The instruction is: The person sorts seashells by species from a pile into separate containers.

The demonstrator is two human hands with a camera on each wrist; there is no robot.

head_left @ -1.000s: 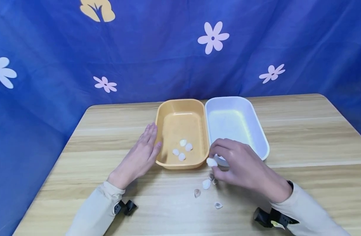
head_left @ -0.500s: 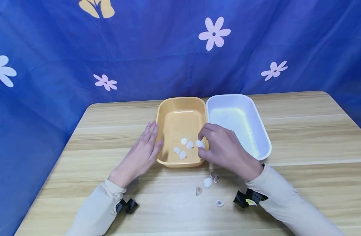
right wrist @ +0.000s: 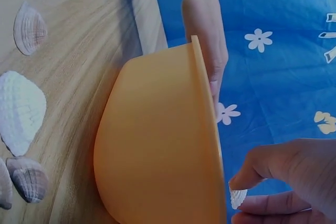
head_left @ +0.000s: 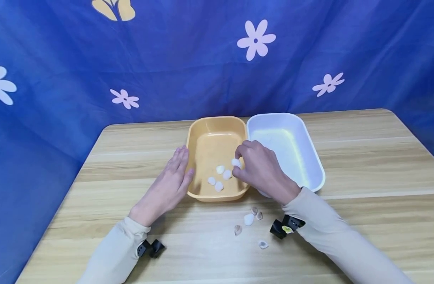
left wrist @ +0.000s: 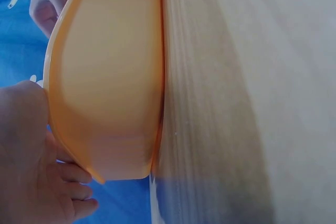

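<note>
Above the right side of the orange tray [head_left: 217,146], my right hand [head_left: 261,167] pinches a white seashell [head_left: 236,162] between thumb and fingers. The same shell [right wrist: 238,198] shows ridges in the right wrist view, held just beyond the tray's rim. Several white shells [head_left: 219,186] lie on the tray's floor. My left hand [head_left: 167,185] rests against the tray's left rim, its fingers straight; in the left wrist view the left hand [left wrist: 37,166] touches that rim.
A white tray [head_left: 309,146] stands right beside the orange one. On the wooden table in front lie a white shell [head_left: 249,219], a brownish shell [head_left: 238,230], a grey shell [head_left: 263,244] and two small dark shells [head_left: 259,215]. A blue flowered cloth [head_left: 188,59] hangs behind.
My right hand has carried the white shell from the table in front of the trays up and left, over the orange tray. The left hand has stayed at the rim.
</note>
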